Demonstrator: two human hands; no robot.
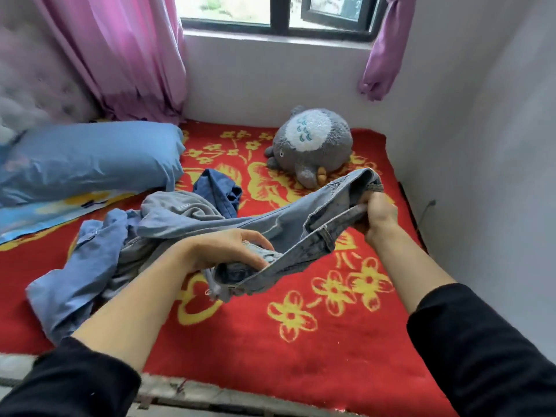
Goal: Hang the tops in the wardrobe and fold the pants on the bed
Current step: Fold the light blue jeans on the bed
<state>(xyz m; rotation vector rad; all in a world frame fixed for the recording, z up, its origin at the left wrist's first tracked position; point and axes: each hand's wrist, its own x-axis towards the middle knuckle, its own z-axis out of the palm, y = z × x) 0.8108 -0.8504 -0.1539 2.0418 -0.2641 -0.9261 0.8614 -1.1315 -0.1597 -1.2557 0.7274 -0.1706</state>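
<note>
A pair of light blue jeans (288,224) is stretched by its waistband above the bed (301,341), which has a red blanket with yellow flowers. My left hand (231,251) grips the near end of the waistband. My right hand (379,215) grips the far end, to the right. The legs trail left into a heap of clothes: a grey garment (177,210), a light blue top (81,266) and a dark blue garment (218,191).
A blue pillow (90,161) lies at the left by pink curtains (120,55). A grey plush toy (313,145) sits at the back under the window (279,13). A white wall (481,145) borders the bed on the right.
</note>
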